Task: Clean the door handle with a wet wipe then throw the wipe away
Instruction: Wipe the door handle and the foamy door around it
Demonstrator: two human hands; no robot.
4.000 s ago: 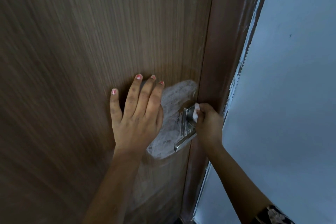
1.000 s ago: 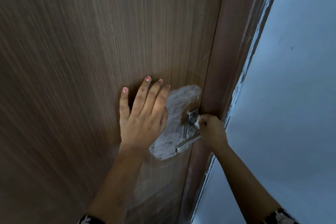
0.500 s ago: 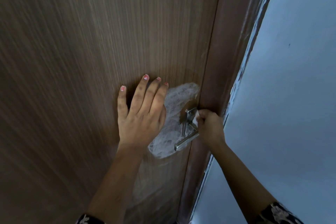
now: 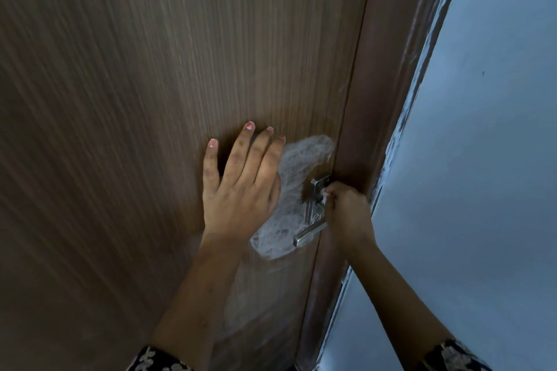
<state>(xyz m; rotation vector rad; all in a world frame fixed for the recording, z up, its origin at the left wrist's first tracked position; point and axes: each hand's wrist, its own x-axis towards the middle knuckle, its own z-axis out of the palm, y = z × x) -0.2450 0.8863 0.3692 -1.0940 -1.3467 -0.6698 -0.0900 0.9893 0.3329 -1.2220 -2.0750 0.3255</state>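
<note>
At 4 o'clock from frame centre, the silver metal lever door handle (image 4: 310, 220) sits on its backplate at the right edge of the dark brown wood-grain door (image 4: 150, 99). Lever runs down toward 7 o'clock, squared free end bare and visible.

Right hand (image 4: 346, 208): curled into a closed grip on the upper part of the handle, near the lever's root. Small white wet wipe (image 4: 325, 193) is bunched inside that grip; only 1 small bit shows, at the hand's 10 o'clock, touching the metal backplate. Rest of the wipe is hidden by the fingers, so its size cannot be told.

Left hand (image 4: 241, 187): flat, palm against the door face, fingers extended up toward 12 o'clock, 4 fingers showing. Little finger splayed slightly apart at the hand's 10 o'clock, the other 3 close together. Thumb hidden. Nails carry chipped pink polish. Holding nothing. It sits at 9 o'clock from the handle, near but not touching.

Whitish crinkled film patch (image 4: 289, 196) is stuck to the door around the handle, between the 2 hands; left hand's right edge overlaps it. Fainter clear film continues down the door toward 6 o'clock.

Reddish-brown rounded door frame (image 4: 388, 69) runs just right of the handle, right hand's knuckles against or just beside it, cannot tell which. Pale blue-grey wall (image 4: 482, 159) at 3 o'clock. Black-and-white patterned sleeve cuffs (image 4: 156, 361) show on both forearms at the bottom edge.
</note>
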